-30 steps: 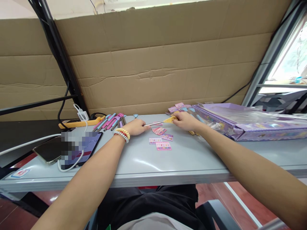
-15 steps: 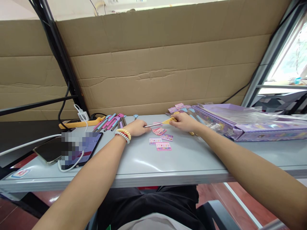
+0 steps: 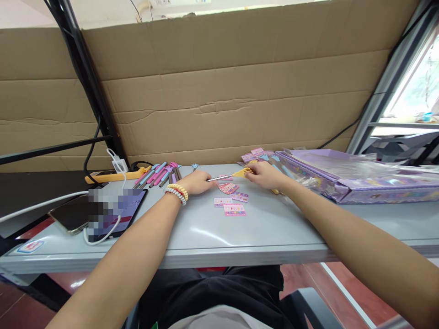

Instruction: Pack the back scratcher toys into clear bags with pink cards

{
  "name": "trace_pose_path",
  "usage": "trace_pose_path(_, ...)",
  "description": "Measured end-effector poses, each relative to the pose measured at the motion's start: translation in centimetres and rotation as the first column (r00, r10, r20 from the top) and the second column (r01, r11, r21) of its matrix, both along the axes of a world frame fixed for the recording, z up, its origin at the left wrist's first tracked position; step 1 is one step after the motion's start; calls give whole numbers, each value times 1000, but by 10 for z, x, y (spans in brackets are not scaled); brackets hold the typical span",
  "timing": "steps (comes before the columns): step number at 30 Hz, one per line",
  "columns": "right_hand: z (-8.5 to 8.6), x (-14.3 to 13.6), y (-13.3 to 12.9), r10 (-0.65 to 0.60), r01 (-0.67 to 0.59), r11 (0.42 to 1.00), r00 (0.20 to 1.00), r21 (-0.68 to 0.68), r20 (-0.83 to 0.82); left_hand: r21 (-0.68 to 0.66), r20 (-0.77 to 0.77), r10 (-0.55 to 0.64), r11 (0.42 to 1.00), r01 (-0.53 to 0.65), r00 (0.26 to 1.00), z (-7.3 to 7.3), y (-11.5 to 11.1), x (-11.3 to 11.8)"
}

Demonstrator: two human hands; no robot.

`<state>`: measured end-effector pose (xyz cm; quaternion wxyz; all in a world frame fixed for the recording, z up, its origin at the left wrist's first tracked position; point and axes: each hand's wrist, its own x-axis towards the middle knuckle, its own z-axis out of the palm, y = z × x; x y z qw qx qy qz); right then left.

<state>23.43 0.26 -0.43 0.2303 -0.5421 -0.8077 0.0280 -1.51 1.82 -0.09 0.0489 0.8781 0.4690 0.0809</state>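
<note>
A stick with a metal rod and a yellow hand-shaped end (image 3: 240, 173) is stretched between my two hands. My left hand (image 3: 198, 182), with beaded bracelets at the wrist, is closed on the metal end. The fingers of my right hand (image 3: 262, 175) pinch the yellow end. Just below the stick, small pink and purple cards (image 3: 234, 209) lie on the grey table (image 3: 206, 233). Left of my left hand is a pile of pink, blue and purple sticks (image 3: 159, 175). More cards (image 3: 257, 151) and blue-ended sticks (image 3: 275, 160) lie beyond my right hand.
A purple box (image 3: 356, 191) with clear plastic wrap stands at the right. A tablet (image 3: 132, 208), a phone (image 3: 73, 214), white cables and a yellow power strip (image 3: 115, 177) are at the left. Behind the table rises a cardboard panel (image 3: 240, 105).
</note>
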Motion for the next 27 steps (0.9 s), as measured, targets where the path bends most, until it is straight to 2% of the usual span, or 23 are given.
trace_pose_path(4, 0, -1, -1, 34, -35, 999, 999, 21, 12, 19, 21, -22, 1000, 22, 1000, 0, -1, 1)
trace_pose_path(8, -1, -2, -1, -16, 22, 998, 994, 54, -113, 69, 68, 17, 997, -22, 998, 0, 0, 3)
trace_pose_path(10, -1, -1, 1, -70, 69, 998, 988, -14, -137, 97, 90, 60, 993, -68, 994, -1, 1, 4)
trace_pose_path(12, -2, 0, 2, -82, 72, 991, 993, -116, -88, 117, 90, 97, 987, -108, 991, -1, 2, 3)
trace_pose_path(15, -1, 1, 2, -6, 6, 965, 1000, -262, 1, 144, 74, 127, 980, -137, 989, -3, 4, 1)
trace_pose_path(18, 0, -2, -2, 79, -70, 932, 997, -356, 11, 148, 70, 121, 980, -130, 990, -3, 4, 0)
trace_pose_path(22, -1, -6, -5, 149, -131, 913, 989, -386, 17, 118, 59, 121, 985, -127, 991, -2, 1, 1)
trace_pose_path(27, -4, -7, -1, 164, -140, 911, 986, -389, 30, 81, 37, 123, 989, -126, 992, -1, 1, 1)
